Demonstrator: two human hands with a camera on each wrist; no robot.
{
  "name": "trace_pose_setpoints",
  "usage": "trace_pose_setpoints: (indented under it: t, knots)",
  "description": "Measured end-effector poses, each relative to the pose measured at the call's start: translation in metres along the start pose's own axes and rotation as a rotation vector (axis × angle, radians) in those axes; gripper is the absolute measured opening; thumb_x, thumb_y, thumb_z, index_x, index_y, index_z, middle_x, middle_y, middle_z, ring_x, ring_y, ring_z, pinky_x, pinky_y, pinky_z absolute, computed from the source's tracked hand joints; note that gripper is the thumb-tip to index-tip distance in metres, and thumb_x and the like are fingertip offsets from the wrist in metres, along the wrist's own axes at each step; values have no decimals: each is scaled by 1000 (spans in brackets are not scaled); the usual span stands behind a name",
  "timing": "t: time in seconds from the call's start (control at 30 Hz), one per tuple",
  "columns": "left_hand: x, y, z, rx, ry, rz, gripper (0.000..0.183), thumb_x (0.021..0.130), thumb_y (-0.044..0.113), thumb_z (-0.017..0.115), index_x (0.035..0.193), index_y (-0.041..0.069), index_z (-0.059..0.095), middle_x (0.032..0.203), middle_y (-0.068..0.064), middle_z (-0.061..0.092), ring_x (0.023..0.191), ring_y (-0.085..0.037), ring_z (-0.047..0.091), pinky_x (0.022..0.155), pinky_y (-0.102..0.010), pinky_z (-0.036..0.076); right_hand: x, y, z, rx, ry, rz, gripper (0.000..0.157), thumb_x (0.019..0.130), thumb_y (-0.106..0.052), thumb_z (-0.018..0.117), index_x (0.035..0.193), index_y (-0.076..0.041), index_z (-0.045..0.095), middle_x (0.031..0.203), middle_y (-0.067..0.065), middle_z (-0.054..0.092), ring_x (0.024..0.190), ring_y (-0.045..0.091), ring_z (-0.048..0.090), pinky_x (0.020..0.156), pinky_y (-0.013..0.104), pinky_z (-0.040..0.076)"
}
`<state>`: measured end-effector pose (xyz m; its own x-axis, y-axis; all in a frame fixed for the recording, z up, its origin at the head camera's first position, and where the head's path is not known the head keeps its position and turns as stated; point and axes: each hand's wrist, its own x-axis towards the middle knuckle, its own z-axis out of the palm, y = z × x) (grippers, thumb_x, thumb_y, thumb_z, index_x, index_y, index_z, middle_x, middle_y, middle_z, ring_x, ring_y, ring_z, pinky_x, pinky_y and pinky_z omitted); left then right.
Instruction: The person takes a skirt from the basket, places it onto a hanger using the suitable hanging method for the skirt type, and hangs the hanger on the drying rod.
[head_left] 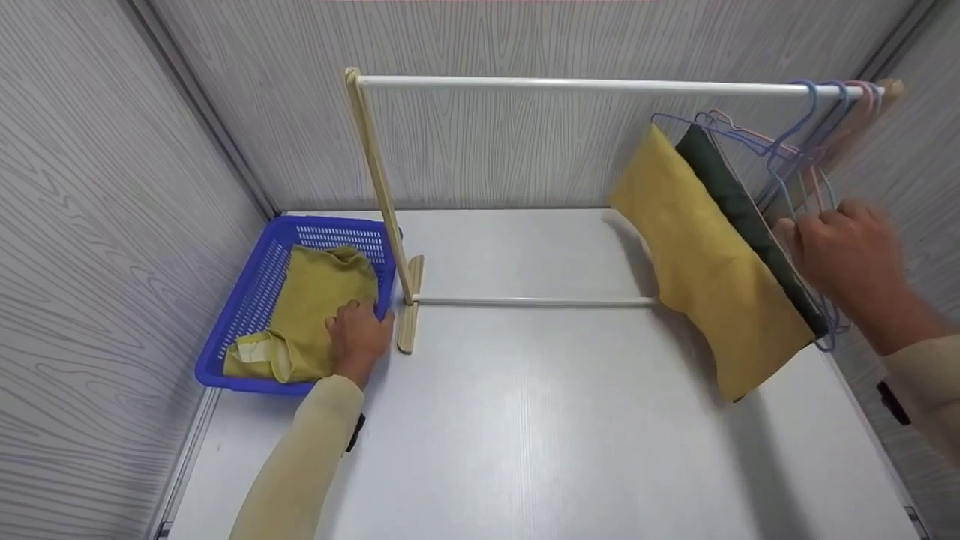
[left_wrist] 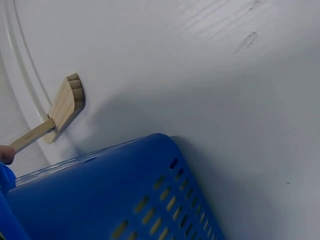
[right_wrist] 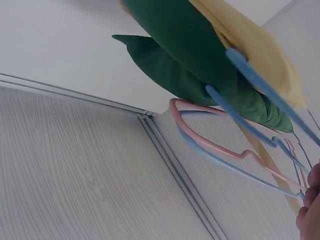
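Observation:
In the head view my left hand (head_left: 358,337) grips the right rim of a blue plastic basket (head_left: 244,307), thumb outside and fingers inside over a mustard-yellow cloth garment (head_left: 322,285). A fingertip shows by the basket's rim at the left edge of the left wrist view. My right hand (head_left: 847,244) holds several blue and pink hangers (right_wrist: 220,145) below their hooks, at the right end of a white rail (head_left: 570,84). A yellow garment (head_left: 690,255) and a dark green one (right_wrist: 190,55) hang on hangers just left of that hand.
The rail stands on wooden posts (head_left: 379,180) with a wooden foot (head_left: 407,322) close beside the basket. A lower white bar (head_left: 532,301) runs along the white table (head_left: 525,420). Wood-grain panels (head_left: 480,150) enclose the back and sides.

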<state>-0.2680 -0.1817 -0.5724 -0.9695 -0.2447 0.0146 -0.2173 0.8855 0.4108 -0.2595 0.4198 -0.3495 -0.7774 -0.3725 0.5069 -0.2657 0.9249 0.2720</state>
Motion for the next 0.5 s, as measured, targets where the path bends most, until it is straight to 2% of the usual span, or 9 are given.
trace_pose_setpoints:
  t: [0.13,0.27,0.5]
  knots:
    - [-1,2,2,-10,-18,-13,47,98,38,56,126,1,62,118,-22,62,108,-38,55,95,-53,33,-1,-5,1,76,2,28,51,100,-18,52,53,-2,40,46,11,34,50,31,35,52,41,26]
    - [-2,3,3,-16,-28,-22,46,98,38,56,126,2,61,117,-21,62,107,-37,55,95,-52,33,-1,-6,2,97,19,39,53,100,-19,47,50,-6,34,45,6,26,44,26,28,49,38,22]
    - [-3,0,2,-27,-12,-24,47,98,38,57,128,3,61,117,-20,62,108,-37,55,96,-52,33,-3,3,6,21,74,32,51,97,-16,42,48,-7,29,43,4,23,41,23,23,43,37,19]
